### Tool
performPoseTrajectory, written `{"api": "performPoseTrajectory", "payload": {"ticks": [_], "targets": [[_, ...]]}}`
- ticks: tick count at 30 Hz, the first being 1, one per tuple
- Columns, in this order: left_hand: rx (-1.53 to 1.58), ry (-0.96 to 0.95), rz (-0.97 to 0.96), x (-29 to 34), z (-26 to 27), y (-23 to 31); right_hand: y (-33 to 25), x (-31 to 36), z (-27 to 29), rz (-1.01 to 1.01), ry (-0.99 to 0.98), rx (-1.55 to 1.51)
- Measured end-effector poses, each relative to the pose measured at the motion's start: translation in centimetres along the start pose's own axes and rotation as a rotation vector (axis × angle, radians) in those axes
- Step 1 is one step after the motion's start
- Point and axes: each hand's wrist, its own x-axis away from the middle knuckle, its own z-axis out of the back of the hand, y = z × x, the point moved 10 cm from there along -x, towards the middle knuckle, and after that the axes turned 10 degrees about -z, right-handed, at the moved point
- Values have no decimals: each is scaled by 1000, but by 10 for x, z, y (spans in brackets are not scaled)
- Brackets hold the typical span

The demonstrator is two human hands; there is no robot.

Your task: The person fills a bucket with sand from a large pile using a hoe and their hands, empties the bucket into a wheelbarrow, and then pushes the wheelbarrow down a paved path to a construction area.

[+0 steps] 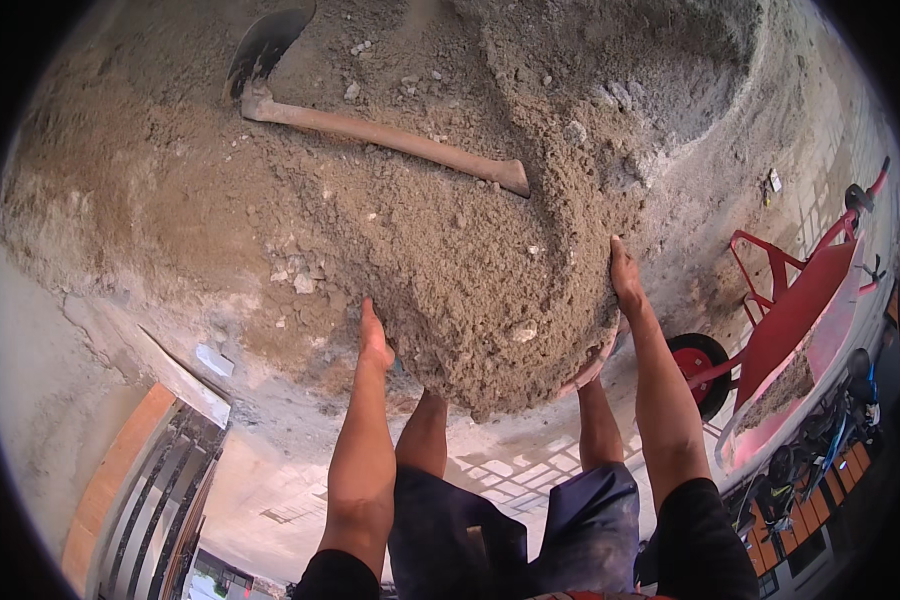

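A round basin, heaped over with damp grey-brown sand mix [500, 320], is in front of my legs. Only a stretch of its pinkish rim [592, 372] shows at the lower right. My left hand [374, 338] grips the left side, thumb up along the edge and the other fingers hidden beneath. On the opposite side my right hand [625, 274] is closed the same way. Past the basin, a hoe [400, 138] lies on the sand pile, its wooden handle slanting down to the right and its dark blade at the upper left.
Loose sand [140, 170] with small stones spreads all around. At the right stands a red wheelbarrow [800, 305] with some sand in its tray, and bicycles [785, 480] are behind it. An orange-topped slatted structure [120, 470] is at the lower left, near a wooden board [185, 380].
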Motion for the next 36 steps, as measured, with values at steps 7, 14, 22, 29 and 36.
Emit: {"api": "performPoseTrajectory", "payload": {"ticks": [7,14,22,29,36], "targets": [[-336,187,74,27,-1,-3,23,12,-3,138,80,141],[-326,-47,1,15,-28,-3,65,55,3,163,73,-351],[-509,190,-189,42,-30,-8,120,31,-12,-30,-103,-568],[-599,160,-362,95,-53,-9,151,72,-13,-77,-71,-591],[-732,72,-509,139,-56,-22,185,137,23,-159,-96,-632]]}}
